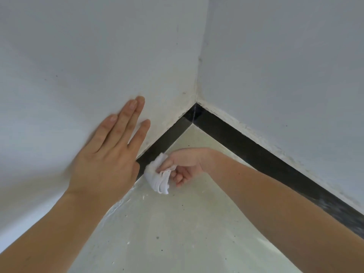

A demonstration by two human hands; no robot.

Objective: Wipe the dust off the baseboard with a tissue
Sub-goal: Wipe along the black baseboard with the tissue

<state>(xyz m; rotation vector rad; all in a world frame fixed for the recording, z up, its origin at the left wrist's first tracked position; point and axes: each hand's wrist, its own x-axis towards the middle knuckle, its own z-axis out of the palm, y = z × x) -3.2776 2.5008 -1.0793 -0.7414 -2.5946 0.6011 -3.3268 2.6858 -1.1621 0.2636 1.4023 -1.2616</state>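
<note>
left hand (106, 154) lying flat, fingers straight, on the white painted wall (78, 66) at 9 o'clock | right hand (185, 166) gripping the crumpled white tissue (157, 178), pressing it against the black glossy baseboard (163, 142) at centre

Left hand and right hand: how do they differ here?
The left hand lies flat, fingers straight, against the white painted wall; the right hand curls round a folded white paper tissue. The left hand holds nothing and sits higher; the right hand is low, by the black baseboard strip. Both are bare.
</note>
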